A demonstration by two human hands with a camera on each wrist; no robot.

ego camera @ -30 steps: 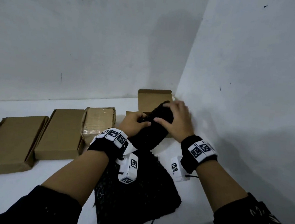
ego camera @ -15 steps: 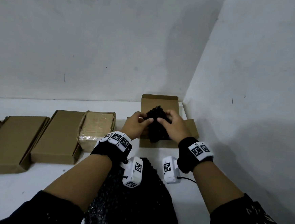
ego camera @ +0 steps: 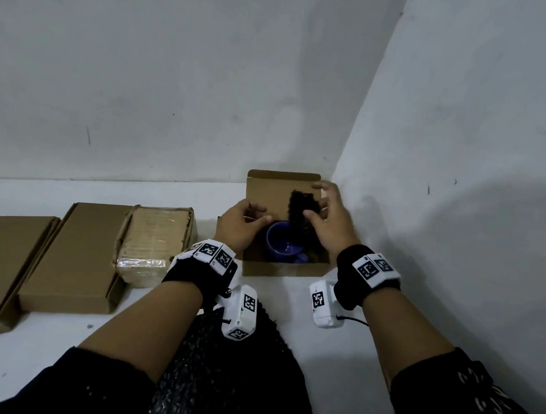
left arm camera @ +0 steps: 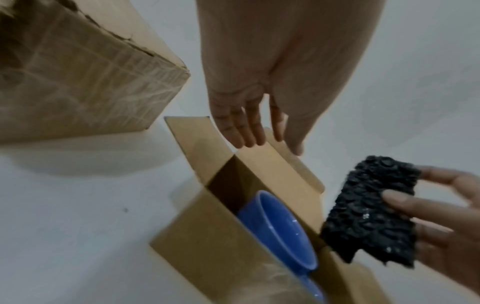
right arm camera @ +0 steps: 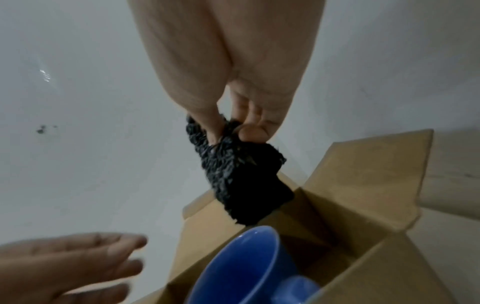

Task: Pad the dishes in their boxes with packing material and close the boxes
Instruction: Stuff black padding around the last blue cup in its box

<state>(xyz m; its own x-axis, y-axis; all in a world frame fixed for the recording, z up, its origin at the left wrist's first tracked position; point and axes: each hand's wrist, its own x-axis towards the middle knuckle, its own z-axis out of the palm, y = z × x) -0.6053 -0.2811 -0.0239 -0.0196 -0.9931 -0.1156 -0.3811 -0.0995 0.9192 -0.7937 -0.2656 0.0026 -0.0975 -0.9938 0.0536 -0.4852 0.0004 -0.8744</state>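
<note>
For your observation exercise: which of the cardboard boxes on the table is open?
The box in the wall corner: flaps up, blue cup visible inside. The others are shut.

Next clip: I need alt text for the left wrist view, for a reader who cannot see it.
The right hand pinches a folded piece of black bubble wrap above an open cardboard box with a blue mug inside. The left hand reaches over the box's far flap with its fingers straight, holding nothing, and a taped cardboard box sits on the white table to the left.

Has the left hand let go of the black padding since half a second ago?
Yes. The left hand now hovers open at the box left wall; only the right hand pinches the padding.
</note>
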